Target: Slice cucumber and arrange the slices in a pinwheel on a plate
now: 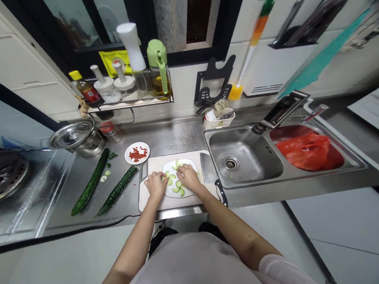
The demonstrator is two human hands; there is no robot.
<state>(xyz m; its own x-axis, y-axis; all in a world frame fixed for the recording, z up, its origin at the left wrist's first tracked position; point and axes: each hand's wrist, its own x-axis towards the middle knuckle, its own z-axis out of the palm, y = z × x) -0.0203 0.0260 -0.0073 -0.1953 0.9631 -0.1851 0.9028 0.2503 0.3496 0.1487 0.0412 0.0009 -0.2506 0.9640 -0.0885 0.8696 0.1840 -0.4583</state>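
A white square plate (170,193) rests on a pale cutting board (144,198), with thin green-edged cucumber slices (179,190) set out on it in small fan-shaped groups. At the plate's left edge, my left hand (156,183) pinches a cucumber slice between thumb and fingers. My right hand (188,176) reaches over the plate's right side, its bent fingers closed at a slice near the middle; the fingertips partly hide it. A kitchen knife (208,167) with a black handle lies along the board's right side.
Two cucumbers (91,181) and cut scraps lie left of the board. A small white dish (146,153) holds chopped red bits. A lidded pot (82,140) stands farther back. To the right are a steel sink (252,172) and a red plastic bag (305,151). Bottles line a shelf (133,103).
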